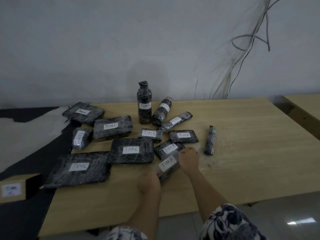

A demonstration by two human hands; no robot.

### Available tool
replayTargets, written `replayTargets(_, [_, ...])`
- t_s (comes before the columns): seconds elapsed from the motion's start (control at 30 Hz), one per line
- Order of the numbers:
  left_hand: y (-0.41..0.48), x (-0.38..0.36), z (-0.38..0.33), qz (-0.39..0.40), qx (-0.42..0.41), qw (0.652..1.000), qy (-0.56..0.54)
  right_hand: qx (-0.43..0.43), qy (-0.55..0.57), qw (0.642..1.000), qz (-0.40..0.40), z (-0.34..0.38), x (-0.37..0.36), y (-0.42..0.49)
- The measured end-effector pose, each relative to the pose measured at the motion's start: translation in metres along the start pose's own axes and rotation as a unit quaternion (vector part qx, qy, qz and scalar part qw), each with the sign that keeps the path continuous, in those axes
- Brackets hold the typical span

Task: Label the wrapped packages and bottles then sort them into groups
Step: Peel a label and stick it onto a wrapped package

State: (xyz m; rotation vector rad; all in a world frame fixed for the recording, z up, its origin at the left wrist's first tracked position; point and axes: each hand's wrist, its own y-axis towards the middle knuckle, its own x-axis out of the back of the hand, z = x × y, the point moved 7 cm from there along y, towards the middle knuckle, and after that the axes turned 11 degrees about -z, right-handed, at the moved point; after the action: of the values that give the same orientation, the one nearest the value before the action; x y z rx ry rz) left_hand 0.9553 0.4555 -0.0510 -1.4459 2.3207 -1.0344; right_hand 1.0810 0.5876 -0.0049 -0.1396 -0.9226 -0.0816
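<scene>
Hands grip one wrapped package (168, 168) marked TIMA: left hand (149, 182) at its near end, right hand (188, 159) at its far end. Other labelled packages lie on the tabletop (242, 153).

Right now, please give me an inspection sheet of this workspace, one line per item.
Surface: wooden table, bare on its right half.
Job's things: wrapped packages labelled TIM C, B or A; upright bottle; slim roll shows no label.
Clutter: cardboard box at left edge.
Hands: left hand and right hand both grip the TIM A package.
Cables: loose cables hang on the wall.
Surroundings: grey wall, second table right.
</scene>
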Motion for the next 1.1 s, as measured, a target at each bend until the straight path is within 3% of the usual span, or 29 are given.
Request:
replayTargets(0.17, [-0.005,0.009,-0.002,-0.101,-0.004,0.993,0.068,0.006,-0.021,0.999,0.044,-0.004,-0.021,0.006])
replayTargets(0.37, [0.013,0.025,-0.013,-0.157,0.021,0.987,0.034,0.016,-0.055,0.998,0.038,0.001,-0.02,-0.016])
replayTargets(0.43, [0.02,0.029,-0.016,-0.157,0.032,0.987,0.022,0.026,-0.034,0.999,0.027,0.005,-0.019,-0.022])
replayTargets(0.53, [0.029,0.037,-0.022,-0.157,-0.013,0.986,0.051,-0.044,0.002,0.999,0.024,-0.005,-0.027,-0.025])
replayTargets(0.63, [0.036,0.038,-0.023,-0.128,-0.091,0.983,0.096,-0.038,0.049,0.998,0.003,-0.004,-0.027,-0.028])
replayTargets(0.73, [0.038,0.037,-0.019,-0.107,-0.132,0.983,0.069,-0.021,0.084,0.995,-0.045,-0.009,-0.033,-0.031])
replayTargets(0.87, [0.034,0.042,-0.018,-0.11,-0.158,0.981,-0.01,-0.005,0.088,0.994,-0.06,-0.01,-0.041,-0.037])
replayTargets(1.1, [0.032,0.039,-0.02,-0.1,-0.214,0.971,0.037,0.025,0.068,0.994,-0.083,-0.01,-0.04,-0.039])
